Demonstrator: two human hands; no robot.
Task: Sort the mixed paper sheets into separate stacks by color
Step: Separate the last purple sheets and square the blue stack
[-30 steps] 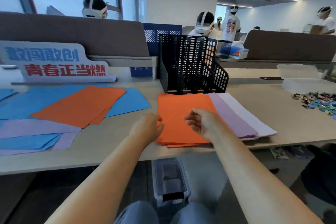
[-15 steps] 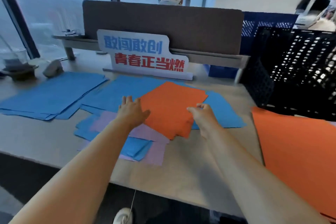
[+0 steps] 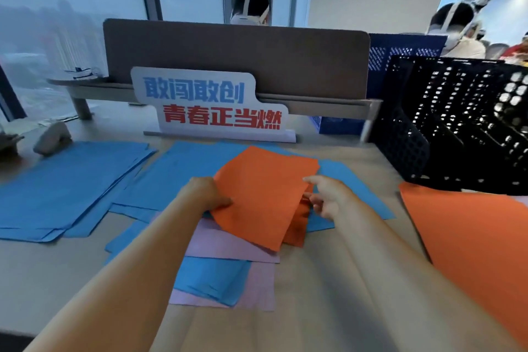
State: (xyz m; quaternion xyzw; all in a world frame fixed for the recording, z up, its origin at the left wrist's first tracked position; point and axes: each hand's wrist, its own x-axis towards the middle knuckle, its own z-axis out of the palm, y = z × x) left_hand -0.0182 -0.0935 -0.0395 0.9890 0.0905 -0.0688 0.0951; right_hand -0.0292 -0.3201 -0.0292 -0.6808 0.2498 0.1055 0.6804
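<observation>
Orange sheets (image 3: 265, 197) sit between left hand (image 3: 205, 194) and right hand (image 3: 328, 198), each pinching an edge.

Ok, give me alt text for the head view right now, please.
The left hand and right hand grip the side edges of orange sheets over a mixed pile of blue and lilac sheets. A sorted orange stack lies to the right, a blue stack to the left.

The tan tabletop (image 3: 328, 280) bears a blue stack (image 3: 65, 186) at left, a mixed blue, lilac and orange pile (image 3: 228, 246) mid-frame, an orange stack (image 3: 471, 231) at right, and a black rack (image 3: 463, 134) upper right.
</observation>
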